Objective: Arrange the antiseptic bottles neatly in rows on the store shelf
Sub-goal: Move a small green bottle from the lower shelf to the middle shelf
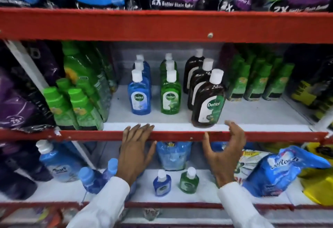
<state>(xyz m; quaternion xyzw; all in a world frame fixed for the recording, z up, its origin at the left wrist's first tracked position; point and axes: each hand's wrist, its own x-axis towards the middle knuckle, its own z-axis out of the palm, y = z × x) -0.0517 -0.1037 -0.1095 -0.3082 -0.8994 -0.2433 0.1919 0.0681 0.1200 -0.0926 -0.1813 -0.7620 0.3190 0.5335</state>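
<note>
Head view: three bottle rows point(169, 85) standing mid-shelf; left hand point(137, 148) flat, empty on the shelf lip point(90, 135); right hand point(227, 148) spread, empty, near the front brown bottle point(209, 101). Seemingly final straightening; next, nudging that bottle back into line.

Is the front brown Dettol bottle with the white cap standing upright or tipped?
Slightly tipped. The front brown Dettol bottle leans right at the white shelf edge, cap on; neither hand touches it.

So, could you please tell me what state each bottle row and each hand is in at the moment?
Blue row: upright, three deep, caps on.
Green row: upright, three deep, caps on.
Brown row: upright, three deep, front bottle at the shelf edge.
Left hand: empty, flat on the shelf lip.
Right hand: empty, open, curled at the edge.
</note>
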